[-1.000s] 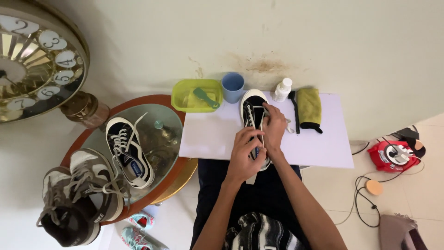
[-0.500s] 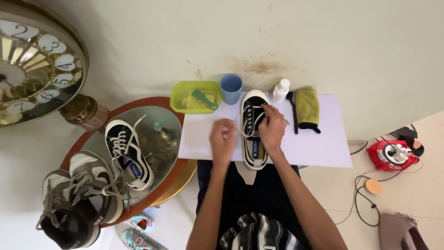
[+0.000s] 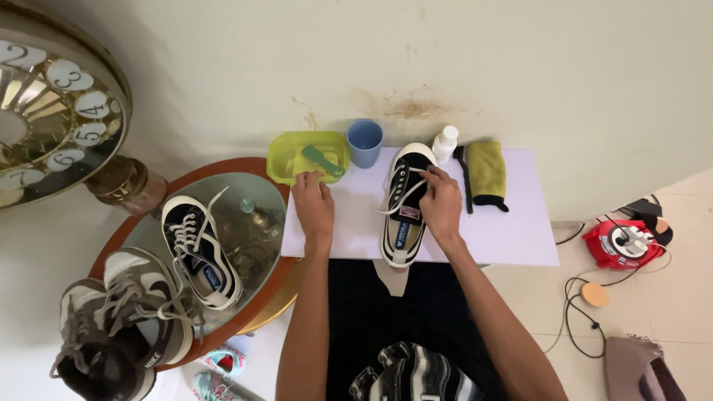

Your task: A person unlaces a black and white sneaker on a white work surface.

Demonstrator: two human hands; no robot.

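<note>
On the surface (image 3: 512, 230), the right hand (image 3: 440, 202) pinches the shoe's (image 3: 403, 204) loosened lace (image 3: 401, 194), unlacing seemingly just begun, while the left hand (image 3: 313, 204), fingers spread, reaches the tray (image 3: 286, 160) at the back-left corner.

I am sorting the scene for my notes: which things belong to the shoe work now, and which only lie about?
In use:
right hand on black sneaker
left hand at green tub, brush inside
cup, bottle, cloth

Lying about:
clock
second sneaker
grey shoes
red reel
</note>
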